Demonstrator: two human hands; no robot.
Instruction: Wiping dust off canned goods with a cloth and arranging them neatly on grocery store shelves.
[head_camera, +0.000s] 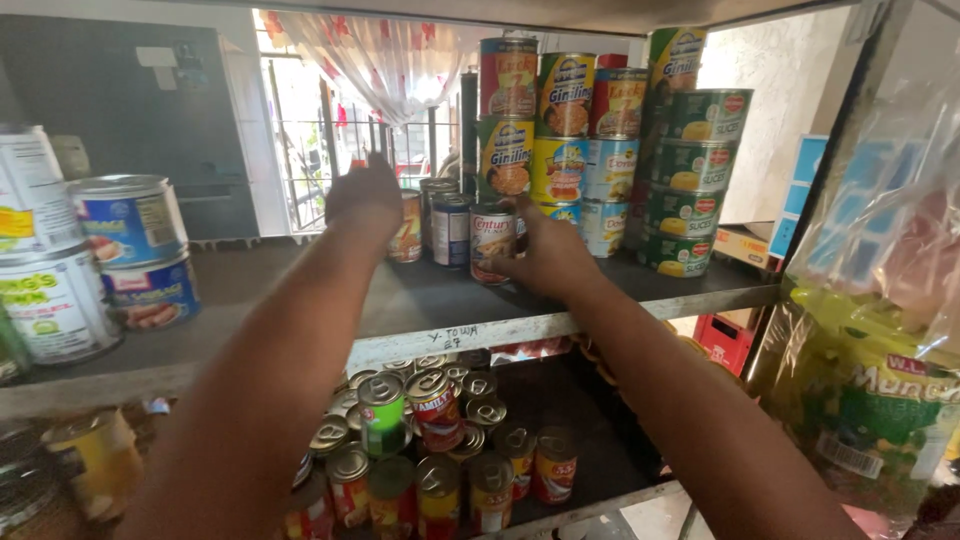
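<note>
Both my arms reach up to a dark shelf (420, 300) stocked with tins. My left hand (362, 200) rests on a small orange-labelled can (407, 228) at the back of the shelf and closes over its top. My right hand (545, 255) grips a red and white can (490, 242) from its right side. Between these stand two more small cans (450, 228). A stacked wall of yellow, blue and green cans (600, 150) rises just right of my right hand.
Large blue and white cans (125, 250) stand at the shelf's left end. The lower shelf holds several small ring-pull cans (430, 430). Bagged snacks (880, 330) hang at the right. A barred window with a curtain (370, 90) lies behind.
</note>
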